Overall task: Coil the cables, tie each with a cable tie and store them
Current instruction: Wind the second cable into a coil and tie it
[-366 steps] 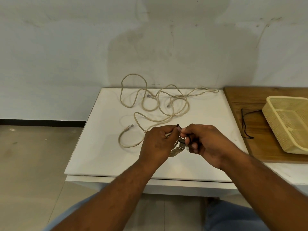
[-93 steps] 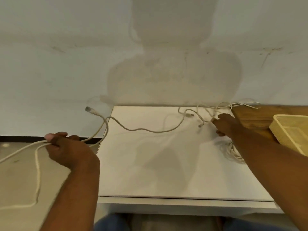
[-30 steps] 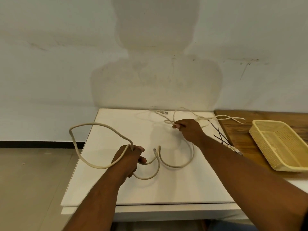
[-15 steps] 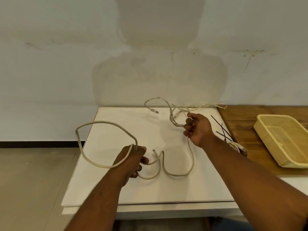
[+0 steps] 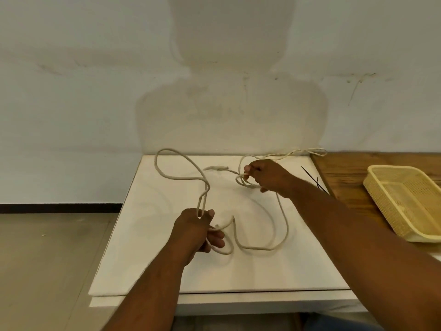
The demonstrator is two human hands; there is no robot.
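Observation:
A long beige cable (image 5: 284, 225) snakes over the white table (image 5: 167, 271). My left hand (image 5: 194, 231) grips it near the table's middle, with a tall loop (image 5: 177, 173) rising from the fist and a small loop hanging below. My right hand (image 5: 268, 175) holds another stretch of the same cable farther back, where it curls into a small ring. A cable plug (image 5: 218, 167) lies between the loops. Another thin twisted cable (image 5: 298, 152) lies along the table's back edge. Black cable ties (image 5: 313, 179) lie at the right edge, partly behind my right forearm.
A yellow plastic basket (image 5: 381, 206) stands on the wooden surface (image 5: 346, 168) to the right of the table. A wall runs close behind the table, and bare floor lies to the left.
My left hand has swung its big loop from the left side up and back over the table. My right hand dropped slightly and now holds a small ring of cable.

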